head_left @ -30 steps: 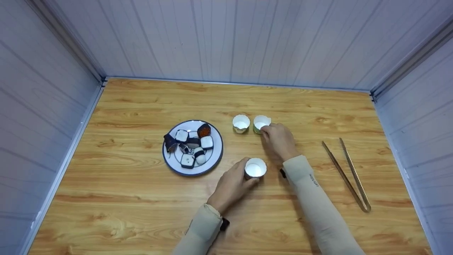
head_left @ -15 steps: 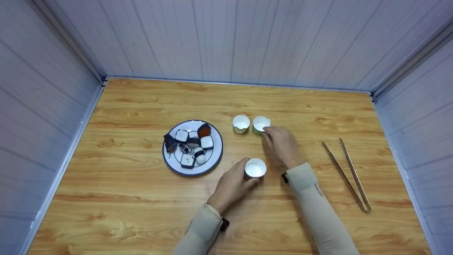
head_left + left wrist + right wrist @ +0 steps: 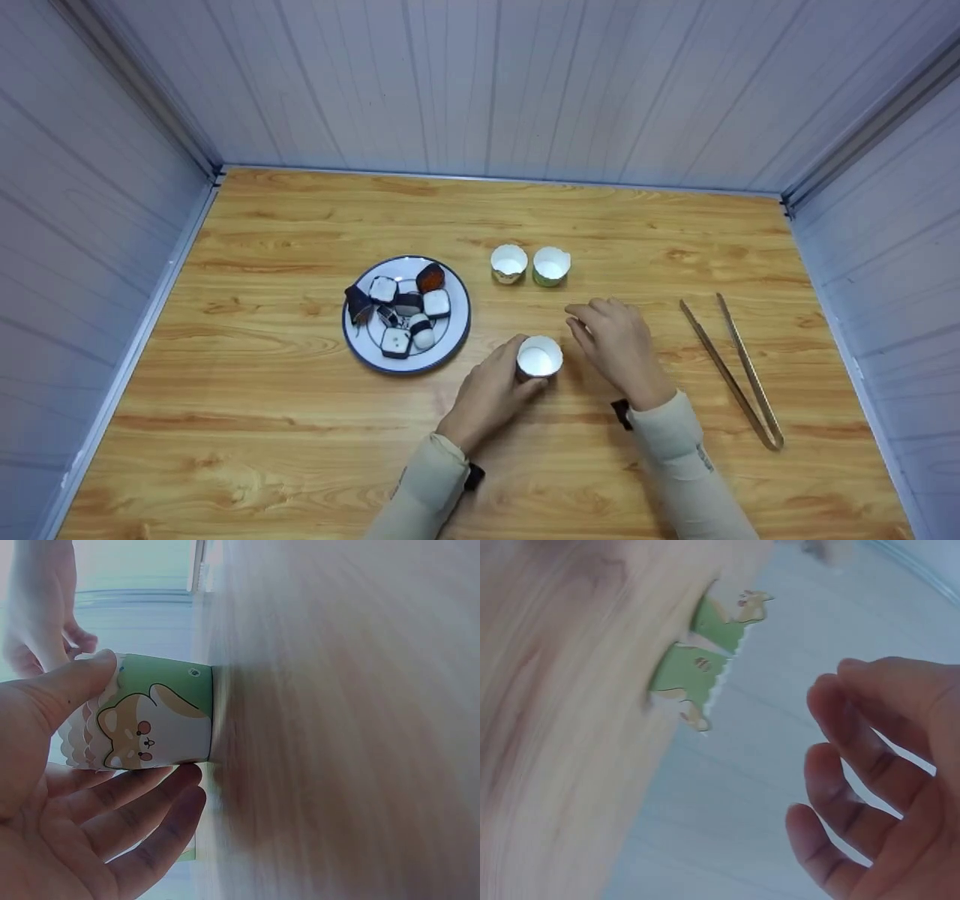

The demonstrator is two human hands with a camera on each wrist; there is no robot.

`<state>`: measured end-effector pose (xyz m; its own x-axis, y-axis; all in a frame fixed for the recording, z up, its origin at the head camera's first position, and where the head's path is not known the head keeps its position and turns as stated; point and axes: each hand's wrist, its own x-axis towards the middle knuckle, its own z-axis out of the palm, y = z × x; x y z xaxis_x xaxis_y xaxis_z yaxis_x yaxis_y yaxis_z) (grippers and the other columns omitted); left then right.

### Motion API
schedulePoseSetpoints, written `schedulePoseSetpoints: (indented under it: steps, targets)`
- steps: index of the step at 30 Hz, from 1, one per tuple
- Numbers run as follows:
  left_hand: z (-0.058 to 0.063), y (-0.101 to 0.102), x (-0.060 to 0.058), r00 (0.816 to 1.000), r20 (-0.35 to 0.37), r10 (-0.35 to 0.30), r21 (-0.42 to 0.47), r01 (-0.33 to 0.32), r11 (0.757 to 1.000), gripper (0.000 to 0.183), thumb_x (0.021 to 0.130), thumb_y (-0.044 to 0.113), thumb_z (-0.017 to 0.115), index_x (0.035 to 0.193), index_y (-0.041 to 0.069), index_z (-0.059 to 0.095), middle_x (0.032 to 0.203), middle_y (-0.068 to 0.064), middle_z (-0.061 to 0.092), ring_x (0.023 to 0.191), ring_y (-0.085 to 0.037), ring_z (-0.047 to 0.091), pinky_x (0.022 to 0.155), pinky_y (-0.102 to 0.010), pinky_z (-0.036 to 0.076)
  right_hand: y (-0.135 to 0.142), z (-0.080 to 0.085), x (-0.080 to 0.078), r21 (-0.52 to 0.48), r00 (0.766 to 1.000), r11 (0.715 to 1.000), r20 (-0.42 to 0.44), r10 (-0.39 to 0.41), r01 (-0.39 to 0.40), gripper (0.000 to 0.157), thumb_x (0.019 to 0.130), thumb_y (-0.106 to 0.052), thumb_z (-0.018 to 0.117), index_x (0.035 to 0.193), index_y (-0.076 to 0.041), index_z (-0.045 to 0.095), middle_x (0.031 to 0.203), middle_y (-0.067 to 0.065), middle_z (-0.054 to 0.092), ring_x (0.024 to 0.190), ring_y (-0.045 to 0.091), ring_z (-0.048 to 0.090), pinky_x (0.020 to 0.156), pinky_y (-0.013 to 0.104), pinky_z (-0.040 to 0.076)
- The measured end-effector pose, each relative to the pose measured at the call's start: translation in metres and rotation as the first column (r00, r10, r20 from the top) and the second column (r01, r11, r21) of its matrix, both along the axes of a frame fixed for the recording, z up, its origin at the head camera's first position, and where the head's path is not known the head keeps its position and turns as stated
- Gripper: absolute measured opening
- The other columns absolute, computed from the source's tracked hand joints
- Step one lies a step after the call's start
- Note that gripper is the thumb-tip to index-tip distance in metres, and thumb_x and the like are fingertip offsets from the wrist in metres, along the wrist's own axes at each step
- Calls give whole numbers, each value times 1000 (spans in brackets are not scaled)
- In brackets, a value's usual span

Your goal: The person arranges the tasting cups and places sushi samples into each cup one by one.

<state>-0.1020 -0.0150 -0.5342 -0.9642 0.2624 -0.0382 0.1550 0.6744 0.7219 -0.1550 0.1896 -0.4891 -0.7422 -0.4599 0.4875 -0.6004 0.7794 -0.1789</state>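
Note:
My left hand (image 3: pixel 484 397) grips a stack of nested paper cups (image 3: pixel 161 709), green with a cartoon dog, their scalloped rims showing one above another in the left wrist view. The stack stands upright on the wooden table, thumb on one side and fingers on the other. To its right, my right hand (image 3: pixel 621 351) is raised with nothing in it, fingers loosely bent. Beyond the hands, two single paper cups stand side by side: a left cup (image 3: pixel 508 264) and a right cup (image 3: pixel 551 268). Both also show, blurred, in the right wrist view.
A white plate (image 3: pixel 405 367) with a blue rim lies left of the cups, bearing several sushi pieces (image 3: pixel 396 343). Metal tongs (image 3: pixel 757 397) lie spread on the right of the table. Pale panel walls (image 3: pixel 487 90) enclose the back and both sides.
My right hand has let go of the right cup and drawn back toward me, leaving that cup beside the other. My left hand has stayed on the stack.

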Motion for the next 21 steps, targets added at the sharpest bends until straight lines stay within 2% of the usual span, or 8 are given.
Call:
schedulePoseSetpoints:
  steps: [9,14,21]
  targets:
    - [-1,0,0,1000,3,-8,4,8,1000,68,92,33,75,148,8,44,138,-12,56,125,-24,55,101,-43,47,2,3,32,11,997,997,11,77,-77,19,82,-10,83,101,-11,77,81,1,67,66,23,58,56,37,42]
    - [0,0,0,1000,0,-8,4,8,1000,67,92,33,74,147,8,45,137,-11,57,124,-24,56,100,-42,48,0,-5,40,-10,986,986,17,167,-167,21,80,-10,83,100,-11,77,81,-1,66,67,20,57,55,35,43]
    - [-1,-1,0,1000,-18,-11,7,12,1000,63,93,32,73,145,9,46,134,-10,59,122,-22,57,98,-41,49,-2,-14,47,10,965,971,108,237,-240,16,84,-10,79,100,-12,76,84,-1,65,70,17,57,58,35,46]
